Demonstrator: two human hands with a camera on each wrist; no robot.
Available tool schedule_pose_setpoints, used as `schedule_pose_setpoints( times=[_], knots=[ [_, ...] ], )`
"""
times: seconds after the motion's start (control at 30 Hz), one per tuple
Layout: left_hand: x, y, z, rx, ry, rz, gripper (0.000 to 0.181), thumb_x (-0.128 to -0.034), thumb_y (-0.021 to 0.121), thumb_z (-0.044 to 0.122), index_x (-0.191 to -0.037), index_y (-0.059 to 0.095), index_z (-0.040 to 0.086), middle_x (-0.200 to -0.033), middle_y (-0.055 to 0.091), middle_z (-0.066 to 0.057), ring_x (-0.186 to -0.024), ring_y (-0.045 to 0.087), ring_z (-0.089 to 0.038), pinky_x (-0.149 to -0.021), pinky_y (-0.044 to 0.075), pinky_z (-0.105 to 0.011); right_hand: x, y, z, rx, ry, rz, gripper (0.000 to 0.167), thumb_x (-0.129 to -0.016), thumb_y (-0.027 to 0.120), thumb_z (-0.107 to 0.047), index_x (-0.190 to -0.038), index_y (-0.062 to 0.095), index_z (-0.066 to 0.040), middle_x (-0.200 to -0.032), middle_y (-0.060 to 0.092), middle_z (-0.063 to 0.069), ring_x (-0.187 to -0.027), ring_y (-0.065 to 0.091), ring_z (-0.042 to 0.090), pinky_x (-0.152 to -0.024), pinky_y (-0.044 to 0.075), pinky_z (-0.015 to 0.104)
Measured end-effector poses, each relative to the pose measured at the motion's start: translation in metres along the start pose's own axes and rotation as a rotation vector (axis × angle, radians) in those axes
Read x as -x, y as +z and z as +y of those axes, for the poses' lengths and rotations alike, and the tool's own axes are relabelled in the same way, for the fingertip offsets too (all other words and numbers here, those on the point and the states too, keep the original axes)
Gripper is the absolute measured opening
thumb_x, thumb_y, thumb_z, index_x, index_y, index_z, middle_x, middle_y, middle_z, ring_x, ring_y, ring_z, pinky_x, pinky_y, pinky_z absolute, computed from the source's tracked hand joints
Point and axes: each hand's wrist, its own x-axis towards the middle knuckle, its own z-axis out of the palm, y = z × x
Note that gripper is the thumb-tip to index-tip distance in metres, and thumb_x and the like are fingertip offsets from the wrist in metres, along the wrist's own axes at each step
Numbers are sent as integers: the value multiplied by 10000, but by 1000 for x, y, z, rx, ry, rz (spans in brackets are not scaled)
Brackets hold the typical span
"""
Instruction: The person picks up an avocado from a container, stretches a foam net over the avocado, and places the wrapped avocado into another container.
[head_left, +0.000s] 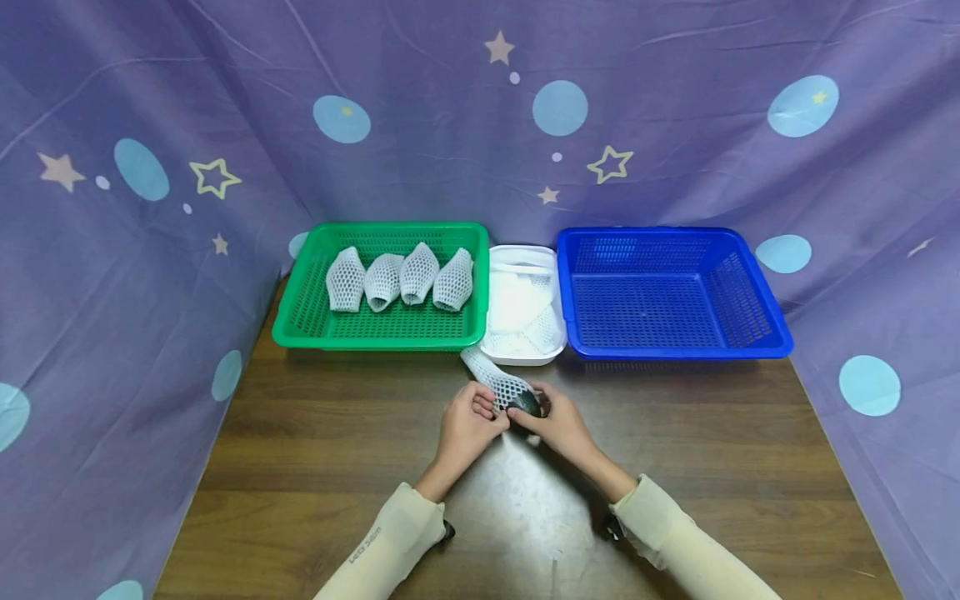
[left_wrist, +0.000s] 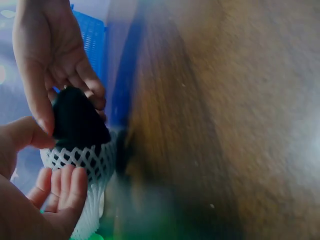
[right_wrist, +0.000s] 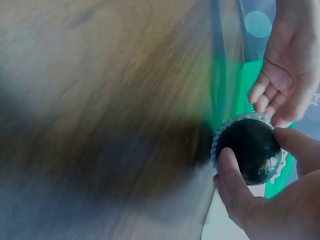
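A dark avocado sits partly inside a white foam net sleeve, its bare end protruding toward the right hand. The right hand grips that bare end between thumb and fingers, as the avocado shows in the right wrist view. At the sleeve's rim is the left hand, fingers curled by the net and thumb at its edge. The left wrist view shows the net round the lower part of the avocado. Beyond the fruit the sleeve tapers toward the white tray.
A green basket at the back left holds several net-sleeved pieces. Between the baskets stands a white tray with folded foam nets. The blue basket is at the back right. A purple curtain surrounds the wooden table.
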Motion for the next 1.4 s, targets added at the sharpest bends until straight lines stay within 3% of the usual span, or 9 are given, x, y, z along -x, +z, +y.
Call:
schedule_pose_setpoints(
  times=[0.13,0.27,0.4,0.5,0.73,0.9,1.07,1.17,1.4],
  knots=[
    [0,0,-7,-57,-58,-37,295,-711,830,72,-932,635,71,-828,691,-63,-690,662,-126,-635,532,-201,1,-3,1,-42,39,43,488,-833,846,-178,-1201,597,23,-937,710,170,-755,635,156,-637,519,223],
    [0,2,-8,-41,-78,-14,159,-746,776,68,-860,666,77,-765,718,-46,-650,662,-78,-624,544,-201,2,-3,-1,-107,90,63,430,-850,831,-166,-1148,607,48,-887,709,177,-707,641,136,-602,547,242],
    [2,4,-3,-9,-61,5,72,-765,740,63,-787,677,90,-713,708,-16,-627,635,-49,-611,534,-189,3,-1,-2,-202,114,65,404,-880,803,-140,-1138,592,88,-869,719,216,-668,706,209,-617,614,369],
    [4,6,2,19,-40,-23,78,-764,729,46,-767,669,95,-695,694,-4,-616,611,-24,-598,527,-177,2,0,-1,-251,131,76,371,-892,790,-126,-1120,589,87,-842,724,217,-662,735,268,-635,622,427],
    [5,9,5,115,14,-106,116,-770,725,6,-794,662,100,-712,671,-19,-626,591,-18,-592,521,-173,0,2,0,-334,143,68,300,-921,726,-33,-1131,576,119,-812,715,199,-620,689,119,-629,618,291],
    [4,9,0,213,-68,-66,147,-844,796,107,-869,674,29,-784,687,-95,-661,586,-65,-624,507,-164,-2,2,1,-408,144,53,325,-938,704,-20,-1180,555,138,-889,704,312,-682,730,190,-685,632,329],
    [1,3,-9,206,-252,25,306,-902,774,255,-971,634,-7,-777,703,-132,-613,633,-89,-601,559,-233,-3,2,2,-366,145,61,336,-925,728,-40,-1180,580,120,-926,716,302,-724,740,270,-703,634,383],
    [-4,1,-15,262,-339,-19,406,-950,721,287,-1115,608,-66,-823,732,-195,-615,694,-139,-611,613,-300,-2,1,3,-321,133,61,348,-916,743,-59,-1184,600,111,-986,716,297,-741,721,231,-708,632,376],
    [-11,2,-25,473,-353,-183,495,-977,698,251,-1333,543,-56,-1250,673,-226,-1081,685,-203,-930,586,-333,1,0,6,-238,66,10,417,-855,808,-70,-1196,617,76,-1051,713,267,-836,685,176,-703,547,196]
  ],
)
